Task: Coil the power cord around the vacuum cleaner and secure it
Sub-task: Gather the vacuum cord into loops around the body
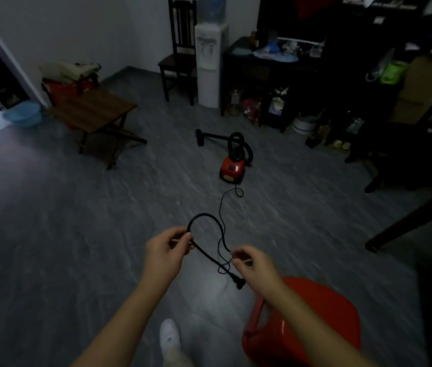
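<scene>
The left hand (165, 251) pinches the black power cord (204, 217) between thumb and fingers, closed on it where the cord arches up into a loop. The right hand (252, 264), at about four o'clock from the left, has its fingertips closed on a thinner run of the same cord; the plug (240, 283) dangles just below it. From the loop the cord trails toward twelve o'clock across the grey floor (77, 234) to the red vacuum cleaner (232, 169), well apart from both hands. A red stool (315, 313) stands at five o'clock.

Vacuum cleaner (232, 165) on floor (77, 234), beyond hands-held cord (207, 218).
</scene>
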